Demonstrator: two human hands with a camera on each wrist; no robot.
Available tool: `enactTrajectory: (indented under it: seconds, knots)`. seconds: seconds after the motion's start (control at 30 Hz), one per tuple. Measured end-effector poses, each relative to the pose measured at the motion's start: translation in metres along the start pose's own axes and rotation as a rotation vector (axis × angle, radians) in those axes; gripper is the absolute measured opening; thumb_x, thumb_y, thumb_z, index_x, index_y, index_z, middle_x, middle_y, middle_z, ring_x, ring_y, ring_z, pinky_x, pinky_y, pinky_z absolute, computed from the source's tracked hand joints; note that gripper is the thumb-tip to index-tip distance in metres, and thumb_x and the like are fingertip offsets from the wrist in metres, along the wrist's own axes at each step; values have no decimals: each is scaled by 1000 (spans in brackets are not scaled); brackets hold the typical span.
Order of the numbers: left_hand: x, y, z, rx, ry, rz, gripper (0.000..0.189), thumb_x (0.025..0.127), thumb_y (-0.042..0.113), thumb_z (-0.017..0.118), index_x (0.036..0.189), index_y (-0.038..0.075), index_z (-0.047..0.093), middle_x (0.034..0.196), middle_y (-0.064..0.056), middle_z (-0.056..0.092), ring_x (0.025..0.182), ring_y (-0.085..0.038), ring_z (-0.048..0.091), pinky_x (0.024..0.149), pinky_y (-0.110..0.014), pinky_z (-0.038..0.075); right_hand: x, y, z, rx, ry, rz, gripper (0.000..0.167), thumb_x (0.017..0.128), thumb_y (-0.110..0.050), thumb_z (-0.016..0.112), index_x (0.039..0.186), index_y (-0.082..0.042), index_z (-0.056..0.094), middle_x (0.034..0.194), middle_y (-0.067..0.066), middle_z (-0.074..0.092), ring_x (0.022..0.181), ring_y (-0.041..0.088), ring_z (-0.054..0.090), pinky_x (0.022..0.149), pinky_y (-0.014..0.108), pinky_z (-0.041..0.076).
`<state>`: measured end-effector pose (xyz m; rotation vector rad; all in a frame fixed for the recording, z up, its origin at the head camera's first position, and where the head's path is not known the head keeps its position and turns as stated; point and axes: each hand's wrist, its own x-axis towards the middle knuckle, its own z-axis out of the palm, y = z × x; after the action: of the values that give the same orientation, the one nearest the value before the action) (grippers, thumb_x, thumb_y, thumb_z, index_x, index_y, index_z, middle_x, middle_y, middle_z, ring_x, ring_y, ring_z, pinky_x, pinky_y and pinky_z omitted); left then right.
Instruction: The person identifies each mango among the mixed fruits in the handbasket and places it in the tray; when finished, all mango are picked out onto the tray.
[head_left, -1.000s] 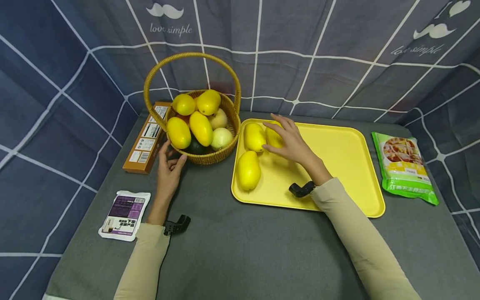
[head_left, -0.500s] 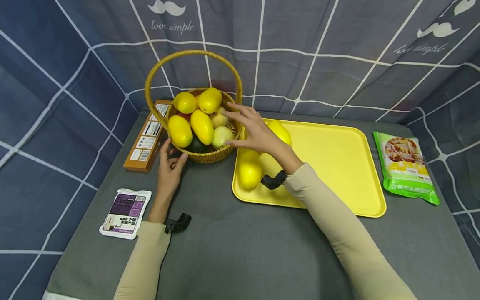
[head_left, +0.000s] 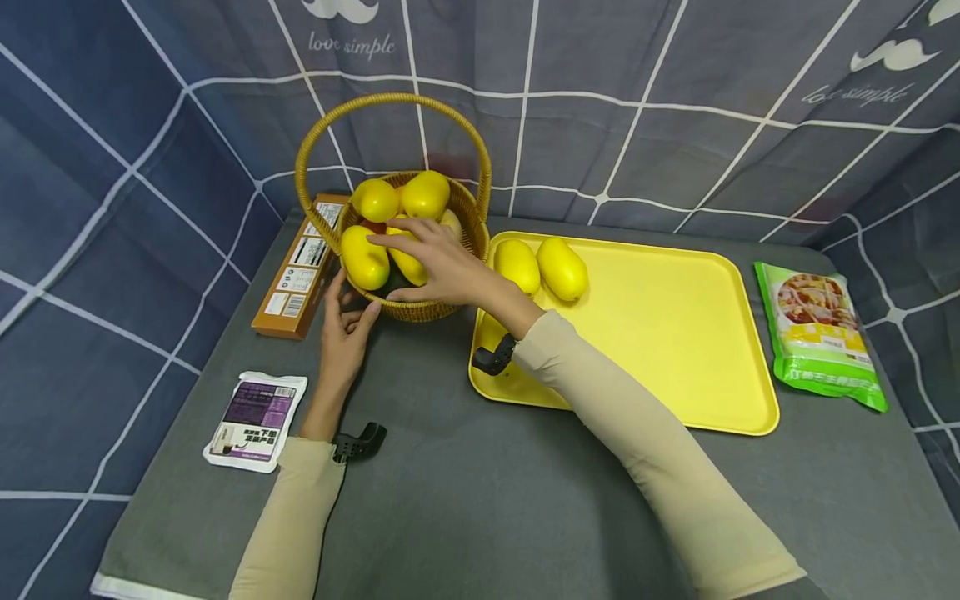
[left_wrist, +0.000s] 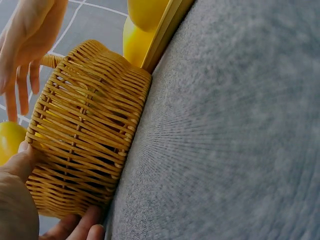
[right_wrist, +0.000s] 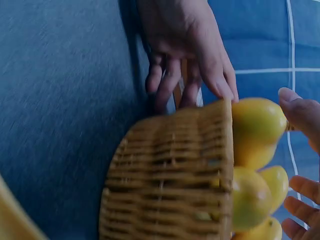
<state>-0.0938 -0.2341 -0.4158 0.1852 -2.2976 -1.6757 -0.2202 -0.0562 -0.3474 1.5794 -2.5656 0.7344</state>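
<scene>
Here, left hand (head_left: 345, 333): curled around the near-left side of the basket (left_wrist: 90, 135), likely steadying it.
Right hand (head_left: 442, 262): fingers loosely spread, holding nothing, above the basket's mangoes (head_left: 365, 257).
Tray (head_left: 660, 325): just beside the basket, containing other mangoes (head_left: 562, 268), perhaps so they can't roll.

The mangoes (head_left: 563, 268) and tray (head_left: 645, 333) are yellow. The basket (left_wrist: 85, 130) is golden brown. The blue-grey curtain (head_left: 570, 146) has white lines (head_left: 602, 198) and moustaches (head_left: 896, 56). The pouch (head_left: 256, 422) is purple and white.
</scene>
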Motion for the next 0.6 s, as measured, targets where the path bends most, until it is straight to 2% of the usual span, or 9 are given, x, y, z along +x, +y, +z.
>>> enactTrajectory:
  seconds: [0.3,0.6]
  knots:
    - [2,-1,0,0,-15,-9,69,100,21,57,158,22,19,146,-18,41,95,-10,59,81,-17,45,19,-8,8,-38,-36,33,75,86,-52,70,151,-29,39,155,8,36,140,33,34,110,53,24]
    - [0,0,-1,-3,-14,-44,71,100,20,58,158,17,17,147,-20,39,92,2,58,82,-15,45,27,-11,17,-94,-66,29,71,88,-52,68,150,-31,40,157,6,32,138,31,39,113,56,16]
